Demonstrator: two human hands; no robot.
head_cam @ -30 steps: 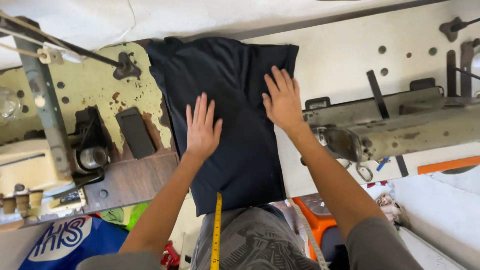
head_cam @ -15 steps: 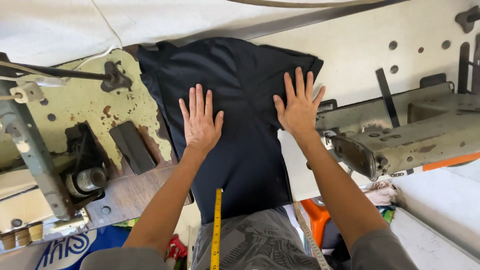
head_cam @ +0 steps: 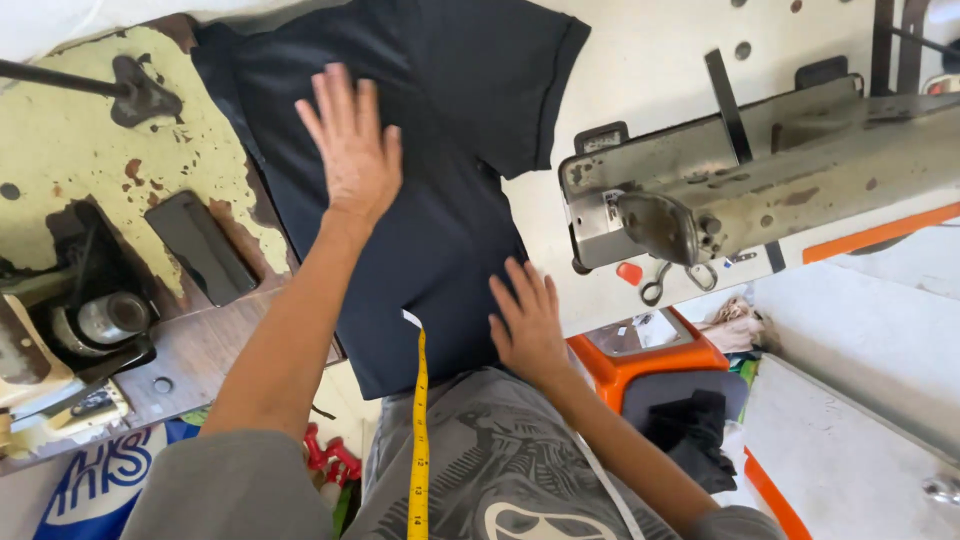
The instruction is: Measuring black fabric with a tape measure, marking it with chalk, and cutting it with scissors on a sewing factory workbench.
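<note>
Dark shirt (head_cam: 440,190) lies flat across the tabletop (head_cam: 660,90); left hand (head_cam: 350,150) presses its middle, right hand (head_cam: 528,320) its near edge, both open-palmed, gripping nothing.

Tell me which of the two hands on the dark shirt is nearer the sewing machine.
The right hand, flat on the lower part of the dark shirt, just below the sewing machine. The left hand lies higher up, toward the chipped yellow table.

Left hand (head_cam: 350,150) outstretched far forward, fingers flat; right hand (head_cam: 527,322) near the body, palm down.
</note>
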